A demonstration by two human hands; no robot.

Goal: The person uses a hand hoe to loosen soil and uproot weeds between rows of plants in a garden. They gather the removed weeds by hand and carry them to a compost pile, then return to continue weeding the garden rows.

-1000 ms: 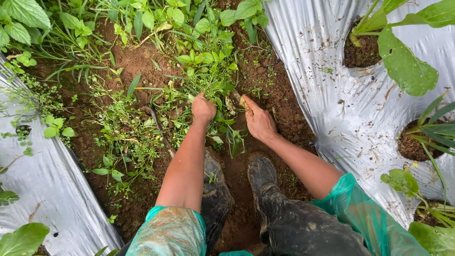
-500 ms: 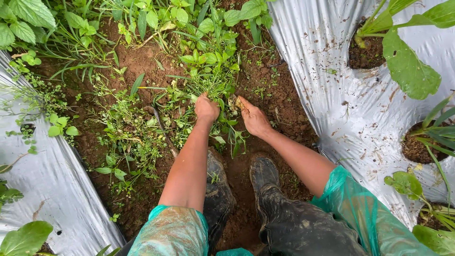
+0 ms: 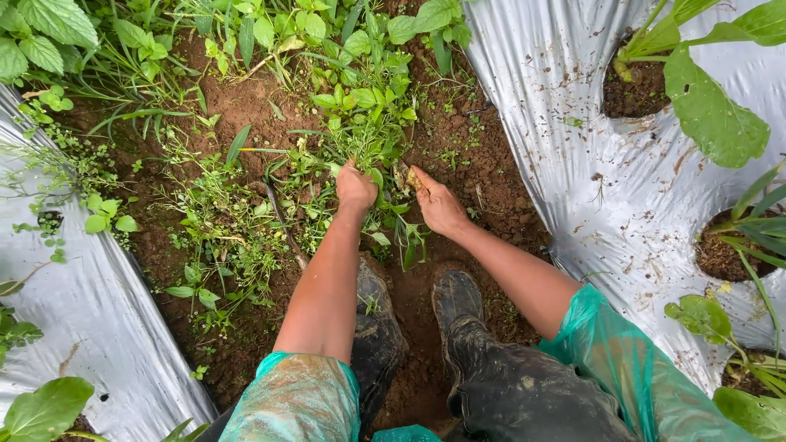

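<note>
Left hand [image 3: 355, 188] is fisting a clump of weeds [image 3: 360, 139] in the dirt furrow [image 3: 246, 106], grip clamped tight on the stems right at soil level. Right hand [image 3: 440, 205] is sitting just beside it, fingers closed around a small yellowish tool or root piece [image 3: 412, 177], can't tell which, the tip poking at the base of the same clump.

Change from a second ago: right hand is shifting up and left, closing the gap, so both hands are now near touching at the clump base. Left hand is barely moving, staying locked on the weeds. Clump is still rooted, no soil breaking visibly. Reads as the loosening stage of pulling this clump, with the pull itself not done.

Weeds are standing in the middle of the furrow, straight ahead of the muddy boots [image 3: 458, 307]. More loose greenery [image 3: 221, 229] is lying left of the left forearm. Silver plastic mulch sheeting [image 3: 573, 164] is flanking the furrow on both sides, with leafy crop plants [image 3: 708, 115] growing out of holes on the right. Teal rain sleeves [image 3: 614, 352] are covering the upper arms; forearms are bare.
</note>
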